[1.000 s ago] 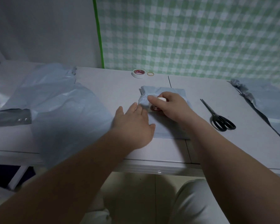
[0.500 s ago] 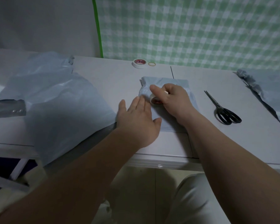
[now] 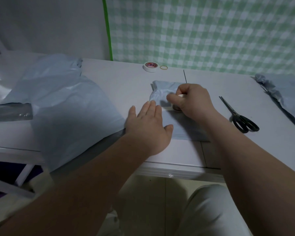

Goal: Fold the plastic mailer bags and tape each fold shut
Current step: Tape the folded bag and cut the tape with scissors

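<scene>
Plastic fills the left of the frame: a slack heap of pale blue-grey mailer bags (image 3: pixel 58 103), glossy and creased, draped over the near edge of the white table (image 3: pixel 119 82), with 1 dark grey flap (image 3: pixel 10 111) at the far left. Up the wall behind runs a green strip (image 3: pixel 107 28), edging a green-and-white checked cloth (image 3: pixel 211 31). At upper centre a spare tape roll (image 3: pixel 150 66), white with a red label, lies flat just beside a thin yellow rubber band (image 3: pixel 163 67).

In the centre lies the folded mailer bag (image 3: pixel 162 91), a smooth rectangle with a puffy far fold. The left hand (image 3: pixel 150 123) lies flat on its left edge, fingers straight and together, pressing down. The right hand (image 3: pixel 192 99) is curled round a small tape roll (image 3: pixel 176 108) on top of the bag, hiding most of it. A white strip of tape (image 3: pixel 167 108) runs from that roll to the left fingertips. The 2 hands are near each other, not touching.

Right of them, black-handled scissors (image 3: pixel 232 115) lie closed, apart from the bag. More crumpled bags (image 3: pixel 283 92) sit at the right edge.
</scene>
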`<move>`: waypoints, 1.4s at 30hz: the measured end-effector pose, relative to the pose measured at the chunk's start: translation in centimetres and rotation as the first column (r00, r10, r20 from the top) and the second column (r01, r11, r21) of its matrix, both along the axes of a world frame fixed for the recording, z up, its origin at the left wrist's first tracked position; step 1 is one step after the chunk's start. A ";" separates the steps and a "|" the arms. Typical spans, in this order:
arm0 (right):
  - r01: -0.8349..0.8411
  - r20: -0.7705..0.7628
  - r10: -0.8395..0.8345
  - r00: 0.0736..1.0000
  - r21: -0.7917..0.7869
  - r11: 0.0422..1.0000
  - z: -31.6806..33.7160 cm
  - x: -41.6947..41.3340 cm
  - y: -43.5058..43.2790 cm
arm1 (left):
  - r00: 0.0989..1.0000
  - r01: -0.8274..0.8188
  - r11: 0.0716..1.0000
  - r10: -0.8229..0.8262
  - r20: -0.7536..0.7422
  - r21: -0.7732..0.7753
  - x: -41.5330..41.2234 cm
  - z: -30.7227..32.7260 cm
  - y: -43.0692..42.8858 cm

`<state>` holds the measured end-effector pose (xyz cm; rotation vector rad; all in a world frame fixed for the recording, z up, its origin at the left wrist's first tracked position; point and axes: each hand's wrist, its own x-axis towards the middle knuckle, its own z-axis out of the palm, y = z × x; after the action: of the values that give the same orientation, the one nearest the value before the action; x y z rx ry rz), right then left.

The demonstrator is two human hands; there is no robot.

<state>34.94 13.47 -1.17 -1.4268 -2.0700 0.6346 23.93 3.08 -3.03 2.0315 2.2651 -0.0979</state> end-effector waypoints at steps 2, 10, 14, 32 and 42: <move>0.003 0.044 -0.004 0.999 0.024 1.000 -0.1 -0.3 -0.2 | 1.000 0.005 1.000 -0.005 0.008 -0.011 0.0 0.2 0.0; 0.010 -0.017 -0.006 1.000 0.281 0.960 -1.8 0.6 -1.9 | 1.000 0.005 0.999 -0.004 -0.015 0.038 1.3 0.5 0.5; -0.032 -0.041 0.045 0.998 0.277 0.960 -1.7 0.9 -2.3 | 1.000 -0.004 0.992 0.002 0.016 0.125 1.9 0.3 0.9; 0.082 0.008 -0.091 0.996 0.376 0.923 -2.1 1.4 -2.3 | 0.999 -0.028 0.995 0.024 0.046 0.099 2.8 -0.6 1.1; 0.029 0.208 -0.115 0.971 0.379 0.925 -1.7 0.9 -2.8 | 0.999 -0.015 0.990 0.008 0.048 0.141 2.5 -0.6 0.9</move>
<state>35.80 10.70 -2.88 -1.3897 -2.1517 0.0350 26.41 3.98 -3.63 2.0626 2.3160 0.1136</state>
